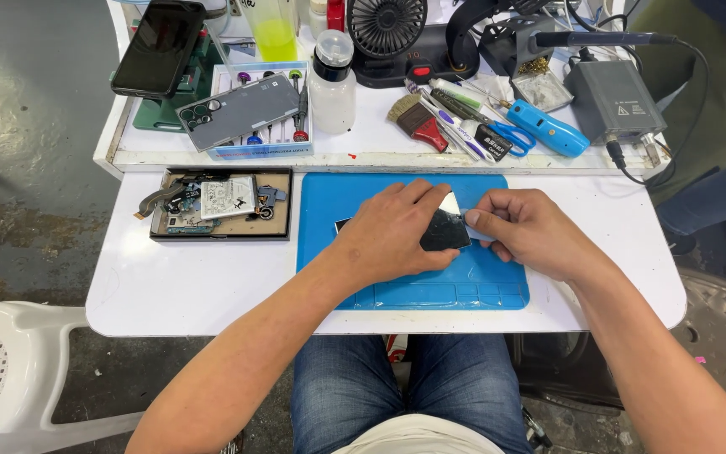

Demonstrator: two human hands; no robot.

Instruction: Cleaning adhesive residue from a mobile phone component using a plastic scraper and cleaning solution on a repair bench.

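Observation:
A dark flat phone part (445, 230) lies on the blue work mat (481, 282). My left hand (390, 235) presses down on it and covers most of it. My right hand (531, 231) pinches a thin pale blue flat tool (474, 233) against the part's right edge. A small shiny corner (449, 203) shows between the two hands.
A dark tray (220, 227) of phone pieces sits left of the mat. On the raised shelf behind are a grey phone back (237, 111), a clear bottle (332, 80), a brush (418, 120), scissors (510, 134), a black fan (388, 29), a grey box (615, 101). A white chair (2, 370) stands lower left.

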